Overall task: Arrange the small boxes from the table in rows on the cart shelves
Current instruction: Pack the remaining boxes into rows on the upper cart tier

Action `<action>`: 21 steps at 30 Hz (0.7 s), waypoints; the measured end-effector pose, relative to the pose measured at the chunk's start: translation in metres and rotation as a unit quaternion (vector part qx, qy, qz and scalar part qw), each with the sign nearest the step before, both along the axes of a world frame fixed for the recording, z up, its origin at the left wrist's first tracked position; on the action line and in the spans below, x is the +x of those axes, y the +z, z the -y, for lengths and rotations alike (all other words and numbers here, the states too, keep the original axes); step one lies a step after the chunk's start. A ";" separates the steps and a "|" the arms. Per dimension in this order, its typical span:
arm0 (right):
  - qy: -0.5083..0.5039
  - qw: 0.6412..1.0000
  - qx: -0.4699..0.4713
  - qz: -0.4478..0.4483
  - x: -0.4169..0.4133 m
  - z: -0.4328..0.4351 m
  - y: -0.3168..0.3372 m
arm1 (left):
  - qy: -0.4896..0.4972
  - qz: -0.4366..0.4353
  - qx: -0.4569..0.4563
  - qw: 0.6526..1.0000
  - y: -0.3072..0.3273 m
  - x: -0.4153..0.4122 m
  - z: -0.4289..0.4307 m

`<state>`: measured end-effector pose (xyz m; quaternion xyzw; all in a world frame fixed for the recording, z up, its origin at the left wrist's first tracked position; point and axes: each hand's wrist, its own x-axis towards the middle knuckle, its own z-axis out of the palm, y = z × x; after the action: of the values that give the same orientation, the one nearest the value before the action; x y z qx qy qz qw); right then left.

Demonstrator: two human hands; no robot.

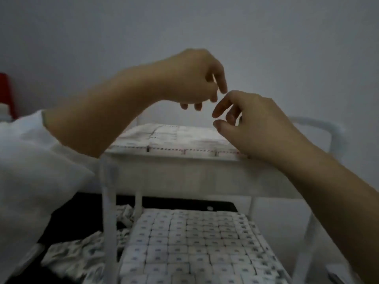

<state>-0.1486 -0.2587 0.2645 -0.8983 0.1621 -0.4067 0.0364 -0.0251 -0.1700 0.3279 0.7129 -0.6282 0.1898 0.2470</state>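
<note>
– Where are the hands?
– I see the left hand (192, 78) and the right hand (254, 119) raised above the cart's (108, 201) top shelf (184, 157). Their fingertips are near each other, the fingers loosely curled and gripping nothing.
– And the boxes?
– Small boxes (168, 136) cover the top shelf in rows, more boxes (194, 242) fill the shelf below, and a loose heap (78, 257) lies on the dark table (67, 220), left of the cart.

My left hand (192, 78) and right hand (254, 121) hang empty above the cart (184, 177) — its boxes (194, 242) lie in tidy rows
</note>
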 end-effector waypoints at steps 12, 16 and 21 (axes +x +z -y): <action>0.127 0.951 0.085 -0.268 0.063 -0.165 -0.226 | 0.151 -0.158 -0.034 0.975 -0.253 0.058 -0.229; 0.119 0.925 0.081 -0.352 0.091 -0.179 -0.278 | 0.242 -0.193 -0.020 0.951 -0.324 0.089 -0.284; 0.001 0.946 0.042 -0.320 0.115 -0.190 -0.303 | 0.269 -0.134 -0.010 0.954 -0.369 0.104 -0.299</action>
<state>-0.0336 -0.0689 -0.0384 -0.9790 0.1814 -0.0902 0.0205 0.0785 0.1290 -0.0408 0.8719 -0.3726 0.1584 0.2755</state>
